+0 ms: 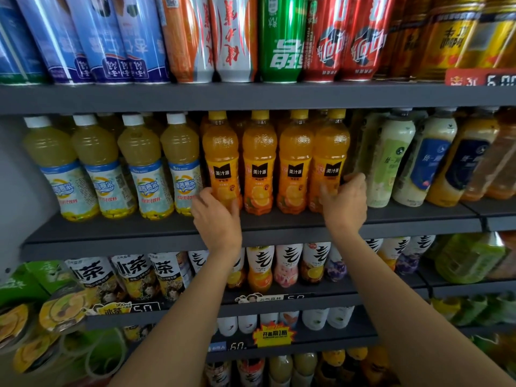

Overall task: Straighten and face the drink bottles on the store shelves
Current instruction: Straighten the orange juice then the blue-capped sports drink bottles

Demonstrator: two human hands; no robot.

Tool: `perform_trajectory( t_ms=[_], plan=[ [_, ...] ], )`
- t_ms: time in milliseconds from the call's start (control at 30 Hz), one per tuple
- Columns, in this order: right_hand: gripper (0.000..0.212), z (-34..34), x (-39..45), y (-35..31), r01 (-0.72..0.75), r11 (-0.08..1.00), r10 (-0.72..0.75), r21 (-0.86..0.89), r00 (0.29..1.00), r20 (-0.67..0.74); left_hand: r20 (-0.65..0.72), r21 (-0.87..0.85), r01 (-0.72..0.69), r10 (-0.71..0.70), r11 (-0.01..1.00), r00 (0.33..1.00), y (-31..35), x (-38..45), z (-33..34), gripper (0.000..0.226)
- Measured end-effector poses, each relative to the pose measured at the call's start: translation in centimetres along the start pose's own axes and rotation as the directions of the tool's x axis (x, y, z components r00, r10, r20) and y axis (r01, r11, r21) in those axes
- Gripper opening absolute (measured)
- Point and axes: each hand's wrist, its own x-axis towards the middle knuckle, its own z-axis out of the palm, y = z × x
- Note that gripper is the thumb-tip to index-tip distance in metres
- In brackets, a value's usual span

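Left hand [216, 216] curls round the base of the first orange juice bottle [222, 160]; right hand [344, 201] wraps the fourth orange juice bottle [329, 160], fingers behind it. All four sit mid-shelf [111, 233], labels approx. forward, btwn the pale yellow bottles [97, 166] & the milky green bottle [388, 160]. Best to grip low, twist gently so labels square up, then pull even w/ the shelf edge w/o knocking neighbours.

Glossy clear-plastic orange bottles [259, 163]; shiny metal cans [280, 37]; matt shelf [139, 99].
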Motion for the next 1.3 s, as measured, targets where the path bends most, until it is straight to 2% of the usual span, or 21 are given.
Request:
perform_trajectory(
  t_ms=[100, 167, 233, 267, 333, 400, 467, 600, 733, 867, 1100, 1200, 1300],
  plan=[
    [0.066, 0.3, 0.0, 0.4, -0.067, 0.993, 0.079, -0.094, 0.988, 0.136, 0.125, 0.078, 0.074, -0.083, 0.994, 0.989, 0.0, 0.7, 0.5, 0.070],
    [0.055, 0.8, -0.5, 0.4, -0.068, 0.994, 0.077, -0.089, 0.993, 0.092, 0.170, 0.098, 0.107, -0.122, 0.989, 0.978, 0.3, 0.9, 1.0, 0.073],
    [0.038, 1.2, -1.4, -0.2, 0.026, 0.999, -0.027, -0.038, 0.999, -0.028, 0.177, 0.092, 0.123, -0.138, 0.988, 0.975, 0.4, 1.1, 1.4, 0.072],
    [0.032, 1.5, -1.9, -0.7, 0.106, 0.994, -0.107, -0.016, 0.994, -0.027, 0.174, 0.099, 0.120, -0.136, 0.988, 0.975, 0.3, 1.2, 1.4, 0.072],
    [0.024, 2.4, -3.1, -2.0, 0.283, 0.959, -0.283, 0.007, 0.957, 0.063, 0.166, 0.115, 0.104, -0.123, 0.988, 0.978, 0.2, 1.2, 1.4, 0.071],
    [0.027, 3.5, -4.1, -3.5, 0.382, 0.924, -0.373, -0.032, 0.915, 0.151, 0.159, 0.124, 0.092, -0.111, 0.988, 0.981, 0.0, 1.2, 1.4, 0.071],
    [0.032, 4.6, -4.7, -4.5, 0.370, 0.924, -0.342, -0.093, 0.912, 0.226, 0.157, 0.125, 0.084, -0.104, 0.989, 0.982, -0.2, 1.4, 1.3, 0.071],
    [0.041, 6.3, -5.0, -4.7, 0.257, 0.946, -0.178, -0.196, 0.921, 0.348, 0.161, 0.132, 0.051, -0.072, 0.990, 0.984, -0.6, 1.4, 1.2, 0.070],
    [0.043, 7.2, -5.6, -4.4, 0.202, 0.960, -0.128, -0.192, 0.933, 0.337, 0.156, 0.132, 0.042, -0.062, 0.990, 0.986, -0.6, 1.2, 1.2, 0.071],
    [0.044, 7.3, -5.8, -4.5, 0.188, 0.962, -0.119, -0.198, 0.940, 0.319, 0.167, 0.116, 0.036, -0.055, 0.993, 0.984, -0.9, 1.1, 1.1, 0.073],
    [0.042, 6.1, -4.6, -4.5, 0.226, 0.958, -0.141, -0.176, 0.906, 0.398, 0.129, 0.088, 0.016, -0.027, 0.996, 0.991, -1.2, 0.3, -0.2, 0.070],
    [0.034, 4.5, -3.9, -5.1, 0.274, 0.951, -0.207, -0.144, 0.908, 0.364, 0.080, 0.018, -0.053, 0.051, 0.998, 0.995, -0.7, 0.5, -1.2, 0.058],
    [0.031, 2.4, -3.3, -5.7, 0.309, 0.945, -0.266, -0.106, 0.915, 0.303, -0.022, -0.059, -0.197, 0.196, 0.979, 0.980, 0.3, 0.4, -2.5, 0.044]
  ],
)
